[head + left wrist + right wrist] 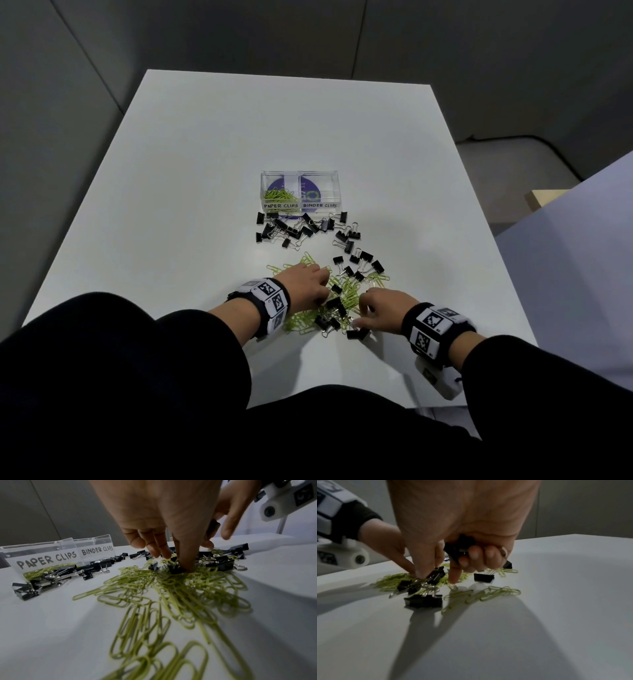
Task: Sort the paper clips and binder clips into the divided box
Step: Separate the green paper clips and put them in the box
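1. Right hand (462,524) had a few black binder clips (458,549) tucked in its curled fingers, with the index finger poking down at a green paper clip (453,587) on the table (191,171).
2. Left hand (164,513) was digging fingertips into the mixed pile (173,582), pinching at a binder clip there, though I couldn't really tell if it had hold.
3. Clear divided box (299,190) sat further back, some paper clips in its left half and the right half looking bare, loose binder clips lying right in front of it.

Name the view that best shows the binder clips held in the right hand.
Right wrist view: black binder clips sit under the right hand's curled fingers. The left wrist view shows only a dark edge of them; in the head view the hand hides them.
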The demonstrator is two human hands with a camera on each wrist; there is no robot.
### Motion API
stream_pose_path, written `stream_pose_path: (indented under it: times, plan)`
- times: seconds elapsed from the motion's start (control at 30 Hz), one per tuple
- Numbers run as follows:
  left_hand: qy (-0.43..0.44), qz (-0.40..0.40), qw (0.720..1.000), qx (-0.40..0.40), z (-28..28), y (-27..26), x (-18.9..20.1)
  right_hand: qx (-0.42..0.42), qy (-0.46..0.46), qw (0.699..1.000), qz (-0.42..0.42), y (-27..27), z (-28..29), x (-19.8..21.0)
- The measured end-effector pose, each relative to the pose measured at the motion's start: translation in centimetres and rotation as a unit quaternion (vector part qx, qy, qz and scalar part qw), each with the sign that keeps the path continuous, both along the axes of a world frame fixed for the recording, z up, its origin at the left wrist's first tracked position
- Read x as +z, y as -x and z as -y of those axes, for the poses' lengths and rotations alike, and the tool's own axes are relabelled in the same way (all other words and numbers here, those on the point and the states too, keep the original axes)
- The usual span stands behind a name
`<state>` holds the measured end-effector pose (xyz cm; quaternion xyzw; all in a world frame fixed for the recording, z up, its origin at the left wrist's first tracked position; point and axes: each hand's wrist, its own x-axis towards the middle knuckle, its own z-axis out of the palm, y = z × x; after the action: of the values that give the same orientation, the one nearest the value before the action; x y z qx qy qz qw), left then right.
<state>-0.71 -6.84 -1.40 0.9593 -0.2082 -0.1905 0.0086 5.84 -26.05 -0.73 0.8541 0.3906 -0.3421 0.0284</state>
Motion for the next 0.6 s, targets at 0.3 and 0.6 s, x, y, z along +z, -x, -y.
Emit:
stream_pose_path:
  times: [0.3, 0.6]
  plan:
    - [0.102, 0.021, 0.990, 0.100, -0.7, 0.0, 0.4, 0.002, 0.025, 0.999, 0.036, 0.9, 0.0, -1.0]
    - [0.124, -0.046, 0.975, 0.178, -0.1, 0.1, 0.9, -0.079, -0.053, 0.995, -0.005, 0.1, -0.1, 0.3]
